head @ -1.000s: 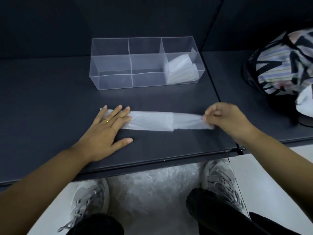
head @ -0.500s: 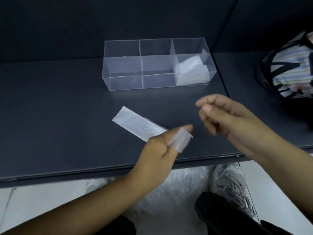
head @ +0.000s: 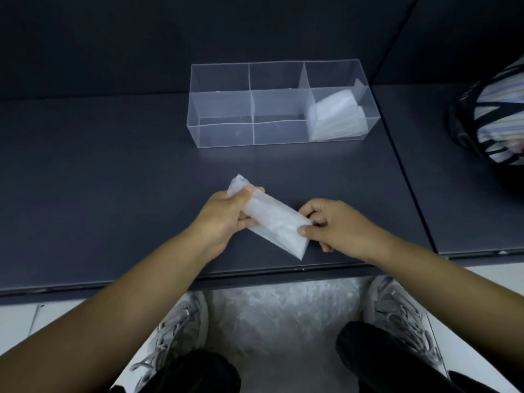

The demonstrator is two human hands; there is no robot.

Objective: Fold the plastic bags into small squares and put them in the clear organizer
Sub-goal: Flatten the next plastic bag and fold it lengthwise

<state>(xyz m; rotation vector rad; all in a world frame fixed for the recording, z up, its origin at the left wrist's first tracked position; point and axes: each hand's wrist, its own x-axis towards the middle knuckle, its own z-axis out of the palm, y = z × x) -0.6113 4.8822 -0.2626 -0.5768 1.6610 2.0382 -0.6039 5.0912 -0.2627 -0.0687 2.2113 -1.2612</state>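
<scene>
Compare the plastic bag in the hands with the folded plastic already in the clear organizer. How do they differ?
Shape: the held bag is a long narrow strip; the stored plastic is a compact squarish bundle.
Place: the held bag is gripped at its ends by the left hand and right hand, slanted near the table's front edge; the stored plastic leans in the organizer's right-end compartment.
Both are pale and translucent.

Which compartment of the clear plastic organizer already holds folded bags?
The rightmost compartment: white folded bags sit in it; the middle compartment and the left compartment hold none.
</scene>
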